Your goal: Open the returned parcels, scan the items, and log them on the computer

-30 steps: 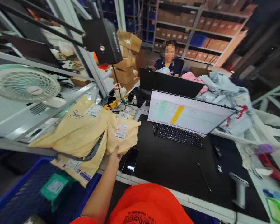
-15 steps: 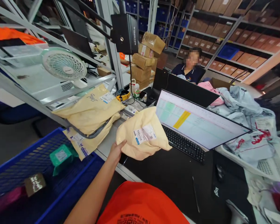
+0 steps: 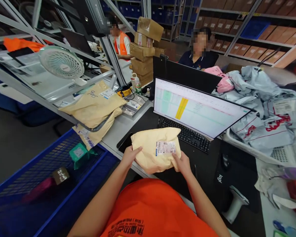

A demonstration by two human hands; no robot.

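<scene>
A cream mailing bag (image 3: 148, 144) with a printed label (image 3: 165, 148) is held over the near edge of the desk, label side up. My left hand (image 3: 130, 156) is closed on its left side, thumb on top. On the right side, my right hand (image 3: 182, 162) grips the bag near the label's lower corner. Just beyond the bag are a black keyboard (image 3: 197, 140) and a monitor (image 3: 199, 108) showing a spreadsheet. Larger cream mailing bags (image 3: 93, 103) lie stacked to the left.
A blue crate (image 3: 39, 168) with several parcels stands at left, below desk height. Right of the keyboard are a mouse (image 3: 225, 161), a handheld scanner (image 3: 235, 204) and a white basket (image 3: 283, 156) piled with grey bags. A person (image 3: 197, 49) sits behind the monitors.
My right hand has come into view and taken hold of the bag's right side. The bag has been drawn closer to my body and lowered, away from the monitor. The camera view has shifted.
</scene>
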